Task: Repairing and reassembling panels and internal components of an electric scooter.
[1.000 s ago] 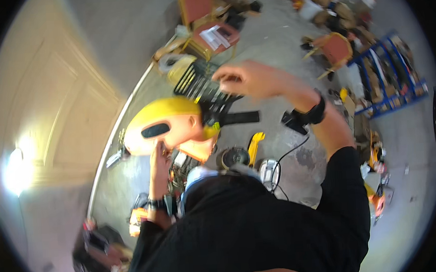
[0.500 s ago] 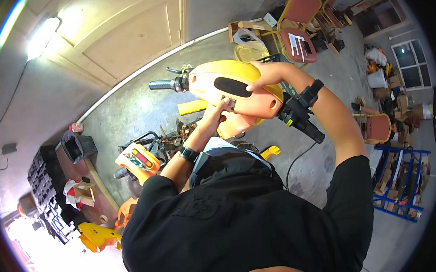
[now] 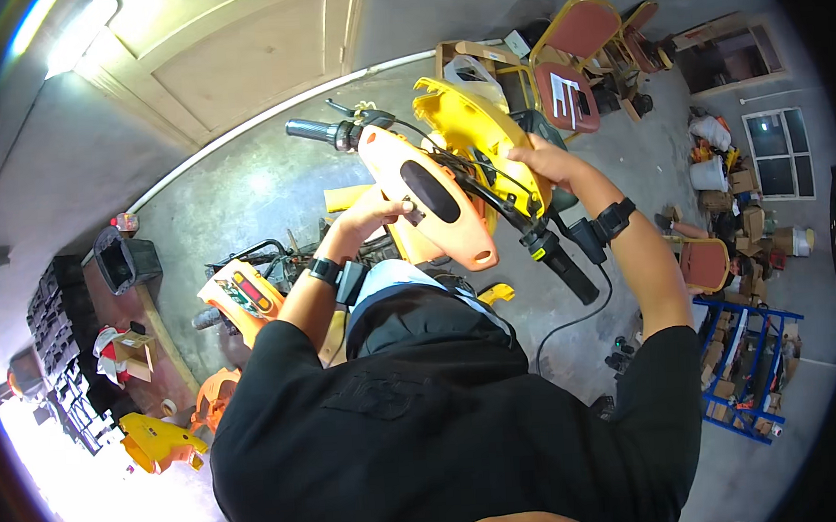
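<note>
One smooth, tapered orange plastic cover [image 3: 459, 232], held by the curled left hand [image 3: 378, 211], and one curved yellow cover [image 3: 472, 124], gripped by the half-closed right hand [image 3: 550, 159], flanked the handlebar [image 3: 568, 268], long axes slanting lower-right.

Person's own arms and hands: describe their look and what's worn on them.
Both arms have short black sleeves; the forearms are bare. The left hand and right hand are ungloved. Each wrist has a black band with a small, dark, boxy unit beside it. A thin dark cable curves below the right wrist's unit.
</note>
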Available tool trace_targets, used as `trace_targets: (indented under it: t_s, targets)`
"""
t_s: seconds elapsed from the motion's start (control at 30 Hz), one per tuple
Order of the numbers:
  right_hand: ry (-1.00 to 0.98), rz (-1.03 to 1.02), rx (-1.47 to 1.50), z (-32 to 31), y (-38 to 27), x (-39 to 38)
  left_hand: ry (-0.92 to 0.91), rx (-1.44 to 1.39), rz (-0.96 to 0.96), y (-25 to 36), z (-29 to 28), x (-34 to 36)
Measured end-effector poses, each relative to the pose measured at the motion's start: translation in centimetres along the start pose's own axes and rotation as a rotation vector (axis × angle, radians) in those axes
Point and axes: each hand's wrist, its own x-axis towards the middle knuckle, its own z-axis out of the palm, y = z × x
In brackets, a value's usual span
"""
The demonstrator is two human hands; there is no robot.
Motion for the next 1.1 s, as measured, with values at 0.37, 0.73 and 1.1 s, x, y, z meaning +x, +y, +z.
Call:
trace_targets:
  t_s: [0.37, 0.73, 1.1]
  targets:
    - [0.328, -0.029, 0.248, -3.4, 0.9, -2.2, -0.163, -0.354, -0.023, -9.4, -4.0, -3.0]
    - [0.595, 0.04, 0.817, -11.3, 9.0, -11.0, 0.094, -0.505, -0.183, -15.5, -6.5, -4.8]
    - [0.627, -0.1, 1.232, -3.1, 29.8, -22.2, 0.192, -0.016, -0.071, -15.5, -3.2, -6.7]
